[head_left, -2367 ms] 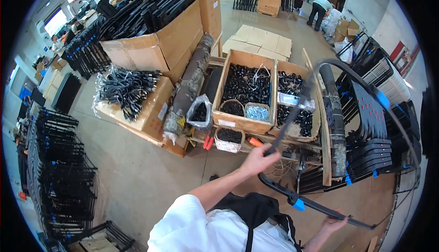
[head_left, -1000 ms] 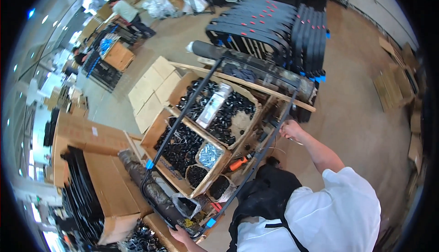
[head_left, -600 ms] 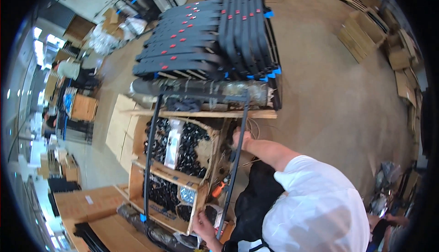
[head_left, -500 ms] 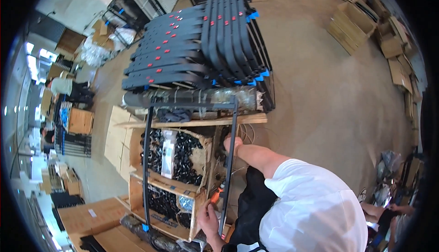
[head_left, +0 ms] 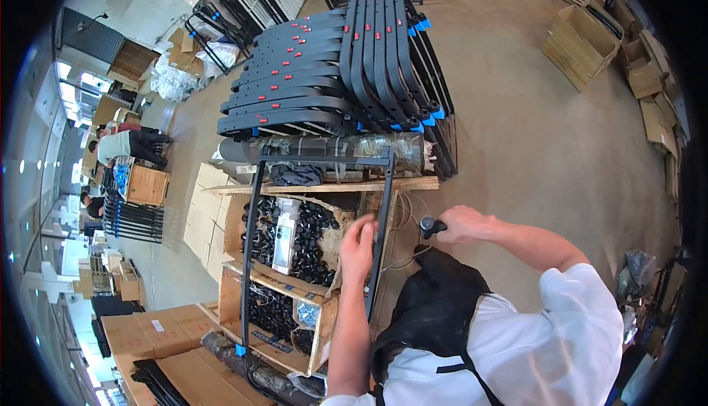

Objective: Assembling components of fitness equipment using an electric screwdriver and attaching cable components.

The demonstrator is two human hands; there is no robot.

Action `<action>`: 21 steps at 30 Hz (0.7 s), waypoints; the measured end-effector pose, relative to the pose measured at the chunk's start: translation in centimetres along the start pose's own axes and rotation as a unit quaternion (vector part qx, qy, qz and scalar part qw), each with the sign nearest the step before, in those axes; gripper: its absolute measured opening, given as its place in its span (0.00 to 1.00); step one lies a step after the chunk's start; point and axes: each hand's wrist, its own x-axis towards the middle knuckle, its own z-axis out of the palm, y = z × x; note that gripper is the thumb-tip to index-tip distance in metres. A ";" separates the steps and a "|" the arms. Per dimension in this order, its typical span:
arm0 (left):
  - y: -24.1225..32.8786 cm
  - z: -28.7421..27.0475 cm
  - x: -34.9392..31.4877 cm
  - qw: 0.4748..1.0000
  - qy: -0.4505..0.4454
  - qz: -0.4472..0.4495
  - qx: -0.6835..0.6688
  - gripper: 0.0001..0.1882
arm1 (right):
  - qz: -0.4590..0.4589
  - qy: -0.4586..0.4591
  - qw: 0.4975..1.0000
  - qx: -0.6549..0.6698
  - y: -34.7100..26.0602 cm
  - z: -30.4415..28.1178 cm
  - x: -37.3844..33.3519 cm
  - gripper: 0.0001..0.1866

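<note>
My right hand [head_left: 466, 225] is closed around a black tool [head_left: 438, 227] with a round grey end, like a hammer's face; its shape is partly hidden. It is held out to the right of a black metal frame [head_left: 317, 160]. My left hand [head_left: 357, 250] is raised beside the frame's right leg, fingers bent together near the tube; whatever they pinch is hidden or too small to name. Beneath the frame, a wooden crate [head_left: 228, 295] and an open carton [head_left: 234, 225] hold many small black parts. A pale, flat box [head_left: 284, 240] lies on the parts.
Beyond the frame stands a stack of curved black metal frames [head_left: 295, 81] with red and blue pieces. A wooden plank [head_left: 332, 186] crosses in front of it. Cartons [head_left: 582, 44] lie far right. Other people [head_left: 129, 144] stand at the left by a wooden box [head_left: 147, 185].
My right hand has drawn back from the frame's right leg to the right, with the black tool now showing. My left hand has moved up along that leg; the orange item beside it no longer shows.
</note>
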 end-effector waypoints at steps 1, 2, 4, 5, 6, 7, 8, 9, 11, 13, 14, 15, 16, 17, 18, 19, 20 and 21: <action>0.5 0.6 1.5 1.000 -0.009 0.020 -0.020 0.17 | -0.024 0.030 0.999 0.006 -1.1 -2.3 -1.8 0.19; 1.8 1.5 3.2 0.998 -0.029 0.044 -0.036 0.17 | -0.044 0.058 0.997 0.014 -2.0 -4.1 -3.3 0.21; 5.2 3.4 6.6 0.992 -0.067 0.097 -0.053 0.19 | -0.093 0.147 0.984 -0.025 -3.2 -7.5 -3.8 0.21; 6.6 4.0 7.9 0.987 -0.084 0.122 -0.055 0.20 | -0.105 0.168 0.979 -0.038 -4.7 -9.7 -4.1 0.22; 8.2 4.9 9.0 0.987 -0.088 0.123 -0.058 0.20 | -0.116 0.205 0.970 -0.054 -5.1 -11.0 -3.6 0.23; 9.5 5.4 9.9 0.978 -0.129 0.112 -0.120 0.18 | -0.121 0.214 0.968 -0.045 -6.2 -12.6 -3.7 0.22; 10.3 6.0 10.4 0.963 -0.170 0.102 -0.181 0.17 | -0.109 0.207 0.971 -0.052 -6.7 -13.8 -3.1 0.22; 10.3 6.3 11.0 0.963 -0.171 0.104 -0.180 0.17 | -0.139 0.241 0.960 -0.034 -6.4 -14.0 -1.3 0.21; 9.8 6.5 12.1 0.960 -0.134 0.112 -0.217 0.15 | -0.093 0.207 0.972 -0.059 -8.8 -15.5 -0.5 0.21; 9.8 6.4 12.7 0.956 -0.124 0.060 -0.260 0.13 | -0.055 0.137 0.989 -0.015 -9.9 -16.3 0.0 0.20; 9.2 6.2 13.0 0.954 -0.121 0.070 -0.265 0.13 | -0.053 0.148 0.987 -0.031 -9.9 -16.1 0.5 0.20; 9.1 6.2 13.2 0.952 -0.117 0.080 -0.270 0.13 | -0.050 0.150 0.987 -0.018 -9.9 -15.7 1.2 0.20; 8.8 6.2 13.4 0.952 -0.117 0.081 -0.271 0.13 | -0.060 0.151 0.986 -0.031 -9.7 -15.6 1.8 0.19; 8.4 6.2 13.5 0.950 -0.106 0.084 -0.280 0.14 | -0.070 0.151 0.985 -0.044 -9.4 -15.4 2.5 0.19; 8.4 6.1 13.4 0.949 -0.094 0.085 -0.289 0.14 | -0.070 0.148 0.986 -0.044 -9.6 -15.6 2.5 0.19; 8.3 6.0 13.5 0.949 -0.092 0.083 -0.290 0.14 | -0.067 0.153 0.985 -0.051 -9.8 -15.7 2.5 0.19; 8.2 5.9 13.7 0.946 -0.092 0.083 -0.299 0.14 | -0.065 0.157 0.984 -0.059 -10.0 -15.9 2.7 0.19; 8.2 5.7 14.0 0.943 -0.094 0.084 -0.308 0.14 | -0.064 0.155 0.984 -0.059 -10.3 -16.1 2.8 0.19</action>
